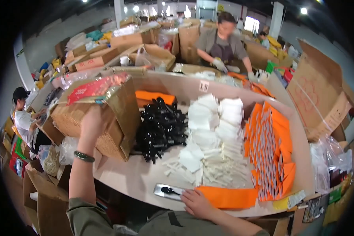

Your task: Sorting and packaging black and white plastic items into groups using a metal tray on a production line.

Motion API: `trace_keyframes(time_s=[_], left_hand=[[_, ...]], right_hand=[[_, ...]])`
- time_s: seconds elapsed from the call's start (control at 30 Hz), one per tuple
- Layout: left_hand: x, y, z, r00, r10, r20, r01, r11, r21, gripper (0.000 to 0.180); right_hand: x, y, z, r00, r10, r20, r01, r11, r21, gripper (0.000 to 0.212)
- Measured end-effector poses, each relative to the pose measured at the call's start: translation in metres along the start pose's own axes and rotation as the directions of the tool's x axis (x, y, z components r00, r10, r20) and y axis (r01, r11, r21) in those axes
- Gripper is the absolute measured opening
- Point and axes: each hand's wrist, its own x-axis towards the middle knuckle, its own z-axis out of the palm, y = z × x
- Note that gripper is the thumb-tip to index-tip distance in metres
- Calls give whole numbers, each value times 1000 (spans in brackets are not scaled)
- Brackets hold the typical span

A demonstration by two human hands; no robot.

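Note:
My left hand point(92, 118) reaches up to the brown cardboard box point(124, 114) on the table's left; its fingers are hidden against the tightly stacked brown cardboard pieces point(106, 143) there. At the near edge, my right hand point(196, 202) lies with fingers stretched out over the left end of a flat orange packet point(232, 197). Just left of its fingertips is a shiny silver strip point(158, 189) with a black plastic spoon point(168, 190) on it. Farther in lie a heap of black spoons point(161, 126), white folded napkins point(203, 112) and thin whitish sticks point(224, 167).
Overlapping orange packets point(281, 149) line the table's right side. A raised rim point(177, 82) runs round the far side. An open carton point(39, 192) stands low at left, another point(314, 94) at right. A gloved co-worker point(224, 47) works opposite; another person point(25, 118) is at left.

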Motion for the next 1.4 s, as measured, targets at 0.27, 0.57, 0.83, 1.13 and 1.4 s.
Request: trace_keyframes(time_s=[0.27,0.57,0.83,1.13,1.4], left_hand=[[-212,-16,49,793,-503,344,518,261,-814,15],[-196,55,82,567,419,710,581,408,-705,11],[-190,86,83,655,434,618,101,760,-642,12],[-240,186,71,933,117,339,78,856,-510,45],[-238,212,71,507,568,648,774,31,-633,43]], right_hand=[[5,2,-17,990,133,-49,-125,982,144,51],[0,2,-28,988,141,-54,-137,988,78,42],[-8,10,-19,986,142,-90,-137,989,63,45],[9,-1,-37,972,229,-45,-232,969,-79,44],[0,10,-29,971,227,-75,-224,973,49,51]])
